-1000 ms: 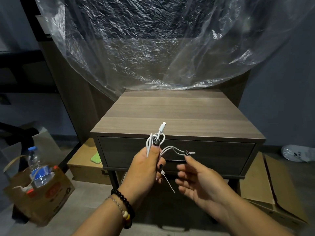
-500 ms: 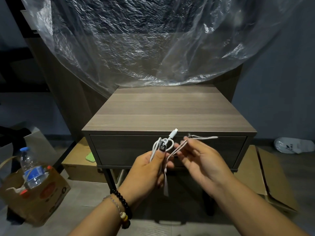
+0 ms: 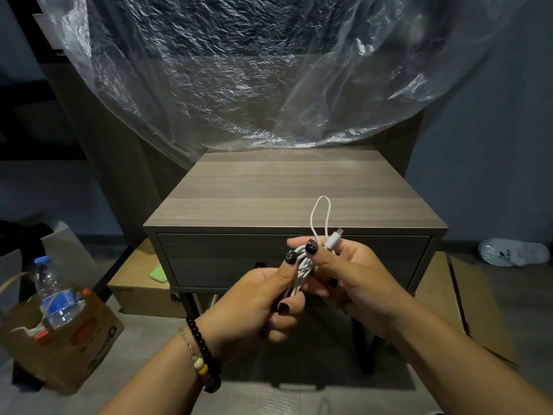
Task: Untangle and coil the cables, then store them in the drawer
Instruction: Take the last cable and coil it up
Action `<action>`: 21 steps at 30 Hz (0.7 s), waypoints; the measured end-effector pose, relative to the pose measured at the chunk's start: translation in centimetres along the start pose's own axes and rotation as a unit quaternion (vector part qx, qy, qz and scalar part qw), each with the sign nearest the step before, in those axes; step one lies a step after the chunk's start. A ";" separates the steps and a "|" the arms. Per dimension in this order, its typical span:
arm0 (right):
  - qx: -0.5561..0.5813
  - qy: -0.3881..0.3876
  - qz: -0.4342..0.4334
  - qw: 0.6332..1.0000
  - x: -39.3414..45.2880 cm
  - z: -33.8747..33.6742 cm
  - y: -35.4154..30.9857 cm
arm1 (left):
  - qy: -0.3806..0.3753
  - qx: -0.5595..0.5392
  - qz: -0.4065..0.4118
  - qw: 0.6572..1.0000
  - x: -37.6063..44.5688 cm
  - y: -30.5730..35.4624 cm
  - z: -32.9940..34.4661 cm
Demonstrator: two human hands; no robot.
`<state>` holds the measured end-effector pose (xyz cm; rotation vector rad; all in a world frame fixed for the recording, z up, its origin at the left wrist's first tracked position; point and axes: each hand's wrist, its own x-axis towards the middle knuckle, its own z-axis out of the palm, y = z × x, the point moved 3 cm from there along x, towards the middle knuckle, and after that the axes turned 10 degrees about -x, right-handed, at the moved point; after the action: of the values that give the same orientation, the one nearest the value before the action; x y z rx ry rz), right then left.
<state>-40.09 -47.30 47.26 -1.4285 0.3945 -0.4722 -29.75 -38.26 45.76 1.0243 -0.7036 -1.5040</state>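
A white cable [image 3: 302,268] is bunched into a short bundle in front of the drawer. My left hand [image 3: 257,301] grips the bundle from below, thumb on top. My right hand [image 3: 350,274] pinches the bundle's upper end, where a loop [image 3: 320,214] sticks up and a grey-white plug [image 3: 334,238] points to the upper right. The closed drawer [image 3: 227,259] forms the front of a grey wooden nightstand [image 3: 287,190] just behind my hands.
A crinkled clear plastic sheet [image 3: 239,70] hangs over the back of the nightstand. A cardboard box with a water bottle [image 3: 55,298] stands on the floor at left. Flat cartons [image 3: 472,298] lie right of the nightstand, another box [image 3: 140,289] under it at left.
My right hand has closed in on the left and now pinches the bundle's top. The loose end it was pulling out has become a loop above the bundle, plug on the right.
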 end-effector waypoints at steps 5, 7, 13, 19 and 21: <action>-0.098 -0.020 -0.017 0.995 -0.3 -0.1 -0.2 | -0.045 0.008 -0.059 0.997 -0.6 0.4 -1.1; -0.105 -0.009 -0.024 0.994 -0.2 -0.2 -0.2 | -0.048 0.012 -0.076 0.996 -0.8 0.5 -1.2; -0.113 0.023 -0.030 0.993 -0.2 -0.6 -0.1 | -0.115 -0.094 -0.159 0.976 -1.2 0.5 -1.5; -0.159 0.040 -0.022 0.986 -0.3 -1.4 -0.3 | -0.150 -0.111 -0.164 0.969 -1.3 0.0 -1.9; -0.155 0.050 -0.023 0.986 -0.2 -1.6 -0.1 | -0.114 -0.129 -0.134 0.976 -1.1 -0.1 -1.4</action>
<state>-41.09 -48.56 47.18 -1.7215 0.5337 -0.5387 -28.57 -37.07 45.35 0.7777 -0.5230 -1.9147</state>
